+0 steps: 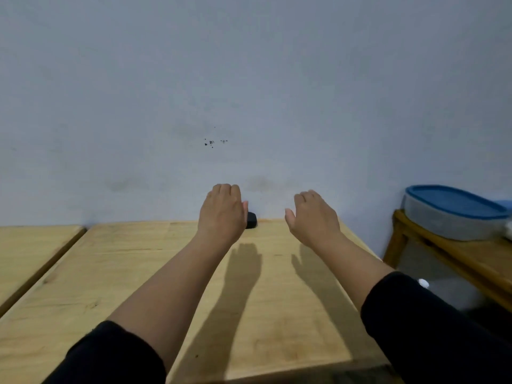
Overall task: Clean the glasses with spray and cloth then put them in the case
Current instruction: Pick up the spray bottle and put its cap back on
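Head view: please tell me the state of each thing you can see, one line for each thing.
left hand: raised over the table, fingers loosely curled, holding nothing
right hand: raised, fingers relaxed, holding nothing
black object: lying at the table's far edge by the wall, partly hidden behind the left hand
container: closed with a blue lid, on the side table
wooden table: bare wood, hand shadows on it

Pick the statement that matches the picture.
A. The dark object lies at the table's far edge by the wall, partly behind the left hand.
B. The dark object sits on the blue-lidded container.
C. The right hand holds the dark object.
A: the dark object shows at the wooden table's far edge, just beyond the left hand; the right hand holds nothing.
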The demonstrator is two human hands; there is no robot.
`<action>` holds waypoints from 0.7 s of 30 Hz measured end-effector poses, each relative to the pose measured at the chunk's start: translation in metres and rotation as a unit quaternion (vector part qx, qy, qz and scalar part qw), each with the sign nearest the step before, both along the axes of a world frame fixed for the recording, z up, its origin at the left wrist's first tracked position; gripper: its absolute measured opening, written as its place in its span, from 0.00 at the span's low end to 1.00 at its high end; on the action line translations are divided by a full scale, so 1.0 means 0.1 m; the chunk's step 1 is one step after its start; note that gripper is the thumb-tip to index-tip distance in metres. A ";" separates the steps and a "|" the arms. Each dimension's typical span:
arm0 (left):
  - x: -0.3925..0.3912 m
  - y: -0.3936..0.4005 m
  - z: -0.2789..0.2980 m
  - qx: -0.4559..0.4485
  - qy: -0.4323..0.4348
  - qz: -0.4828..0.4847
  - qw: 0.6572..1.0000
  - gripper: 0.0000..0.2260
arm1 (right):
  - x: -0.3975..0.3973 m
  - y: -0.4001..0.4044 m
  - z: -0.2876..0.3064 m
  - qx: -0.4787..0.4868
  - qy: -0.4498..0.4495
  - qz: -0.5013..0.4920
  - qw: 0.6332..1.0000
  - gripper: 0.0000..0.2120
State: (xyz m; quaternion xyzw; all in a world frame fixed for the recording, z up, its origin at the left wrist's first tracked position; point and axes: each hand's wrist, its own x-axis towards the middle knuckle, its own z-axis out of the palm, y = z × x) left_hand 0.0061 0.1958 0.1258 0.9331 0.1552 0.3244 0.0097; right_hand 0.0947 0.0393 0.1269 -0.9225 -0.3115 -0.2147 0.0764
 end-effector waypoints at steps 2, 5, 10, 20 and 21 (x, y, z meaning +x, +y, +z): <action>-0.09 -0.23 0.01 -0.010 -0.016 -0.022 1.000 0.15 | -0.15 -0.21 0.03 0.022 -0.006 -0.003 1.000 0.20; -0.19 -0.60 -0.06 -0.027 -0.033 -0.052 0.998 0.15 | -0.35 -0.57 0.03 0.051 -0.010 -0.012 0.999 0.20; -0.27 -1.22 -0.39 -0.057 -0.031 -0.129 0.990 0.16 | -0.67 -1.23 -0.16 0.109 -0.030 -0.024 0.993 0.21; -0.17 -2.01 -1.32 -0.175 0.083 -0.193 0.962 0.21 | -0.98 -2.14 -1.25 0.270 -0.011 -0.051 0.961 0.18; -0.16 -2.04 -1.36 -0.185 0.090 -0.197 0.959 0.21 | -0.97 -2.19 -1.34 0.294 0.005 -0.063 0.954 0.18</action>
